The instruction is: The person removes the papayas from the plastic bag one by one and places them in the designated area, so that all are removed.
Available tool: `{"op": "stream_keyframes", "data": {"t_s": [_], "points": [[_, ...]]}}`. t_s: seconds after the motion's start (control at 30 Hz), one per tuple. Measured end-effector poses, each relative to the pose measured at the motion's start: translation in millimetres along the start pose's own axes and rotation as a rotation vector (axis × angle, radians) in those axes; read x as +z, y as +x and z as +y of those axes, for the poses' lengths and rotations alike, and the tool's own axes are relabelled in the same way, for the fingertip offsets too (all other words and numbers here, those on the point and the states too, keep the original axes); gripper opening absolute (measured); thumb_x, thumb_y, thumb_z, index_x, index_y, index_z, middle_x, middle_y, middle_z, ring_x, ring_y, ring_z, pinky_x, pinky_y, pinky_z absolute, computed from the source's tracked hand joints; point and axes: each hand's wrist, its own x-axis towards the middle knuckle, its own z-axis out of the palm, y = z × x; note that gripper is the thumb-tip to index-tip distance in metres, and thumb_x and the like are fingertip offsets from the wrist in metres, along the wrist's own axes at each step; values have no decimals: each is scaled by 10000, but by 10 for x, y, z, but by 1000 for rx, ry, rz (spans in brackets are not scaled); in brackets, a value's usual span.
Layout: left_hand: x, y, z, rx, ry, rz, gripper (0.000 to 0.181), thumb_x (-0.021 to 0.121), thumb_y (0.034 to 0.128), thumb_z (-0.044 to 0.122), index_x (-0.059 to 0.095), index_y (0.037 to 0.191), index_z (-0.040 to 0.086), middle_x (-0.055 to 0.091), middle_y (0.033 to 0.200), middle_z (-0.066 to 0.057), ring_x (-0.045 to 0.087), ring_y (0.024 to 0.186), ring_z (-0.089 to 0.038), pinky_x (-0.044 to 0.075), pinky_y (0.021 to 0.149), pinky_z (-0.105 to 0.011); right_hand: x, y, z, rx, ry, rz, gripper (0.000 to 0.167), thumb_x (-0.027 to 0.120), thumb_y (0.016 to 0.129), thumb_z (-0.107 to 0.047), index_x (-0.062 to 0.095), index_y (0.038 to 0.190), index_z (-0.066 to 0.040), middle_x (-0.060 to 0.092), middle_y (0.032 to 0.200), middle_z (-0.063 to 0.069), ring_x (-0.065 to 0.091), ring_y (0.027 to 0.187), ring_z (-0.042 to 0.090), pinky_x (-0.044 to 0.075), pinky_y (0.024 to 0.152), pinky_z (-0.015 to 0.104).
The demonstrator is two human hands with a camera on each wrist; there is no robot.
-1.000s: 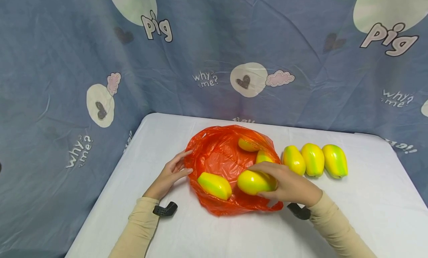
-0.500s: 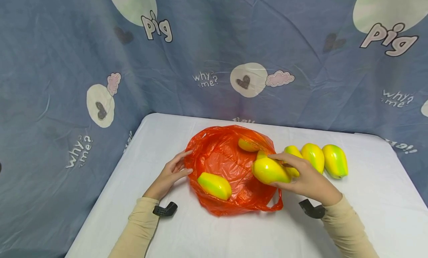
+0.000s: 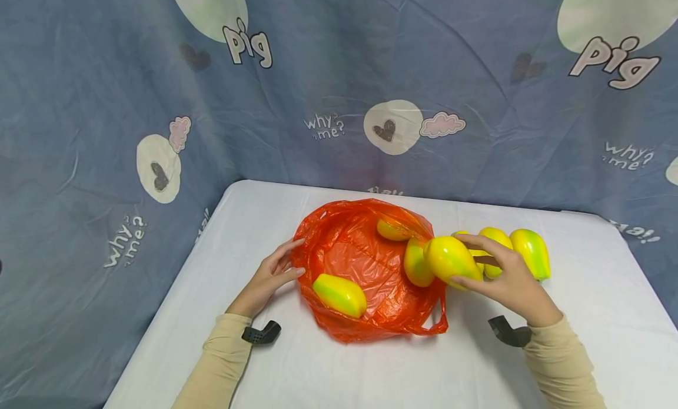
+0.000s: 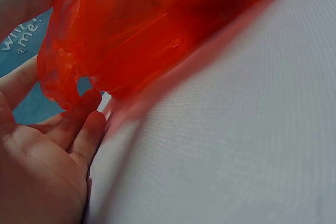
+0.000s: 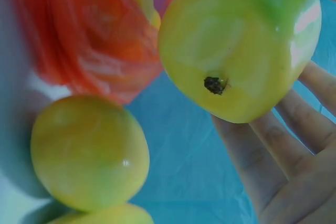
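A red plastic bag (image 3: 365, 250) lies spread open on the white table. My left hand (image 3: 267, 279) holds its left rim, fingers and thumb at the thin plastic (image 4: 68, 77). My right hand (image 3: 511, 279) grips a yellow-green papaya (image 3: 450, 260) over the bag's right rim; its dark stem spot shows in the right wrist view. Inside the bag are a papaya (image 3: 339, 295) at the front left, another papaya (image 3: 392, 230) at the back and a third papaya (image 3: 416, 265) against the right wall, partly covered by the held one.
Right of the bag, three papayas stand in a row: the nearest, mostly hidden by the right hand and its fruit, a middle papaya (image 3: 498, 237) and an outer papaya (image 3: 532, 253). A bag handle loop (image 3: 441, 321) hangs at the front right. A printed blue curtain (image 3: 339, 73) rises behind the table.
My right hand has carried its papaya rightward, from over the bag's inside to above its right rim, uncovering the handle loop. My left hand and the bag stay nearly still.
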Motion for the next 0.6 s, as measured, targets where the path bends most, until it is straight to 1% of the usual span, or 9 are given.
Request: {"op": "stream_keyframes", "data": {"t_s": [0.13,0.23,0.4,0.6], "points": [[0,-5,-1,-5,4,4,599,709,976,190,487,1526,271,274,1698,39,298,1575,-243,391,1117,-105,-72,-20,58,35,-2,54,715,925,740,-56,639,1381,-194,650,1279,-145,604,1125,-62,523,891,56],[1,-9,0,-7,3,2,599,708,977,186,486,1527,269,271,1699,36,304,1572,-250,395,1116,-108,-135,-43,127,66,-3,98,720,913,744,-26,633,1392,-168,633,1258,-206,591,1137,-65,508,885,34],[-4,-10,-3,-9,5,1,600,706,979,192,483,1530,277,267,1701,35,308,1571,-255,396,1120,-114,-262,-104,255,118,-2,167,721,890,761,8,617,1413,-136,624,1246,-226,585,1129,-50,493,875,12],[-10,-2,-10,-11,10,2,599,712,975,211,487,1525,294,275,1697,50,305,1571,-242,388,1134,-125,-425,-199,370,201,-11,251,704,854,816,-12,579,1457,-115,595,1311,-261,554,1157,-92,472,871,-5]]}}
